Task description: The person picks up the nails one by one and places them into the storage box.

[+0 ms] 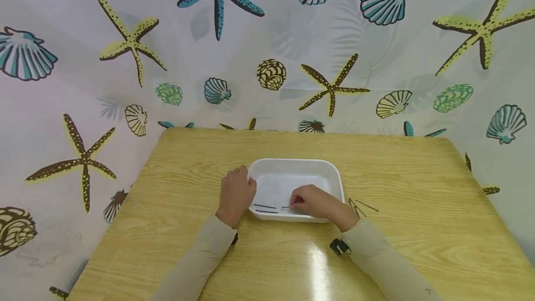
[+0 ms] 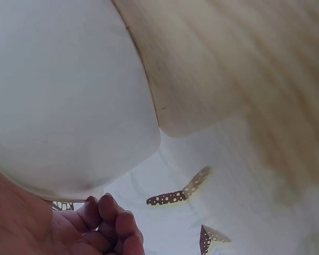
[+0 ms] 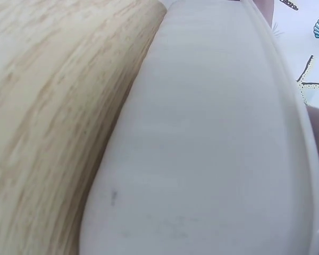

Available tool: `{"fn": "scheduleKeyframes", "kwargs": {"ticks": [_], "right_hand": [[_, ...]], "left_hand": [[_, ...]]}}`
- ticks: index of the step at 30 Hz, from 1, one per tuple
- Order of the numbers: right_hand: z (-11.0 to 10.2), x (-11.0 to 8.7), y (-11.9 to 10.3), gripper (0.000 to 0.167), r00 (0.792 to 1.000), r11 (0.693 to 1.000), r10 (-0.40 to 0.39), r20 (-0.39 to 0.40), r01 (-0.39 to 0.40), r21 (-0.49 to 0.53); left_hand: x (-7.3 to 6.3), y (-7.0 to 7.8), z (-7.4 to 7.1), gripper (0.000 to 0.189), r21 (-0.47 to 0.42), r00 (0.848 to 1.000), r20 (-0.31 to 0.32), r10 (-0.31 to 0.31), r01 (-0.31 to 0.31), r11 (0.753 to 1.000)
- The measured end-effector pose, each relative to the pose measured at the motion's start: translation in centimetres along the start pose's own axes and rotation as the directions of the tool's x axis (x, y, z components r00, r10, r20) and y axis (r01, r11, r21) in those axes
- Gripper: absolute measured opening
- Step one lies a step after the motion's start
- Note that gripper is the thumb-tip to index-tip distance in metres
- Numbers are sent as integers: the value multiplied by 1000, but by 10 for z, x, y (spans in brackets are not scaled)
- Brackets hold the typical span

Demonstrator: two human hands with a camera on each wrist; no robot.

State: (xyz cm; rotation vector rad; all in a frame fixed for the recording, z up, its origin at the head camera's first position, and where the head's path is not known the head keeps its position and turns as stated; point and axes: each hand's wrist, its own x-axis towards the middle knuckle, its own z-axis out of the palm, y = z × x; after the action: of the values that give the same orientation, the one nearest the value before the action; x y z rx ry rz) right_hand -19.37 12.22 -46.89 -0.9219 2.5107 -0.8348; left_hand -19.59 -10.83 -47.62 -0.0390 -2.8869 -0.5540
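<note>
A white plastic tray (image 1: 292, 165) sits on the wooden table. At its left end my left hand (image 1: 237, 194) grips the rim, thumb toward the inside; in the left wrist view the curled fingers of that hand (image 2: 109, 226) show beside the tray wall (image 2: 69, 95). My right hand (image 1: 311, 200) reaches over the near right side into the tray and pinches a thin dark nail (image 1: 285, 207), most of it hidden by the fingers. Two nails (image 1: 265, 206) lie side by side along the tray's near left floor. In the right wrist view the tray's outer wall (image 3: 196, 127) covers most of the pinching hand.
Several loose nails (image 1: 367, 205) lie on the table (image 1: 401, 171) just right of the tray, close to my right forearm. A cloth (image 1: 234, 59) printed with shells and starfish hangs behind and around the table. Dark wrist cameras (image 1: 339, 246) sit under both sleeves.
</note>
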Motion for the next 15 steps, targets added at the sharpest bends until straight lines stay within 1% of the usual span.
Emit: {"fn": "scheduleKeyframes", "kwargs": {"ticks": [7,15], "right_hand": [[3,4,3,9,999,1000,-6,41,6,11],[5,7,3,8,999,1000,-1,43,0,18]], "left_hand": [[0,0,1,21,-4,1000,-1,0,0,1000],[1,0,1,23,4,1000,-3,5,-4,1000]]}}
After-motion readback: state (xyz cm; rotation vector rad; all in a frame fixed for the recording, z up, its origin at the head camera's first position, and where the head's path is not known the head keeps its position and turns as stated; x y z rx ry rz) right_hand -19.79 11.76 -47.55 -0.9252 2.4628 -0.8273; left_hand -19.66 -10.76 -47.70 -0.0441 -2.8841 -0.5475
